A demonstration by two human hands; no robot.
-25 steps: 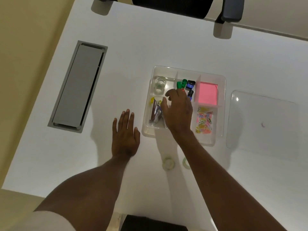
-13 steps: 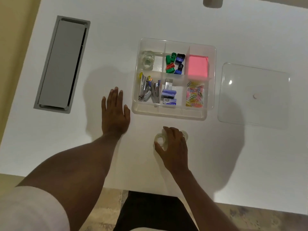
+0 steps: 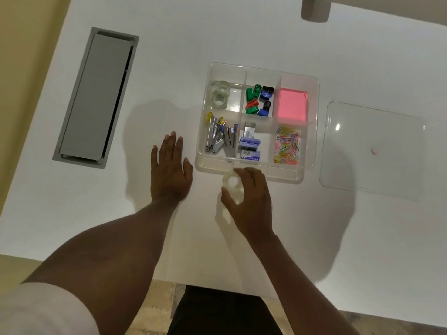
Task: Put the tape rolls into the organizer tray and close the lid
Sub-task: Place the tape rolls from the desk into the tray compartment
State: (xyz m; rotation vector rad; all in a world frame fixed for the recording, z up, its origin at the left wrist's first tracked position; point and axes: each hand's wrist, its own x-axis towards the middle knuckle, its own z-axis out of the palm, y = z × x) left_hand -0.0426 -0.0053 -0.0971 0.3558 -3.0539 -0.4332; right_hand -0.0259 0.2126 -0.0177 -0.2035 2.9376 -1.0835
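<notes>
A clear organizer tray [image 3: 312,131] sits on the white table. Its far-left compartment holds clear tape rolls [image 3: 219,97]. My right hand [image 3: 251,201] is curled around another clear tape roll [image 3: 231,184], just in front of the tray's near edge. The roll looks blurred, and whether it touches the table is unclear. My left hand [image 3: 170,170] lies flat on the table, fingers spread, to the left of the tray. The transparent lid [image 3: 372,151] lies flat on the table to the right of the tray.
The tray also holds staplers [image 3: 220,140], staple boxes [image 3: 250,147], coloured sharpeners [image 3: 258,100], a pink note pad [image 3: 292,105] and paper clips [image 3: 286,148]. A grey cable hatch [image 3: 96,97] is set into the table at left. A chair base [image 3: 314,8] stands at the far edge.
My right hand came back from over the tray to the tape rolls in front of it, closed on one, and now holds it nearer the tray's front edge. The left hand stayed flat.
</notes>
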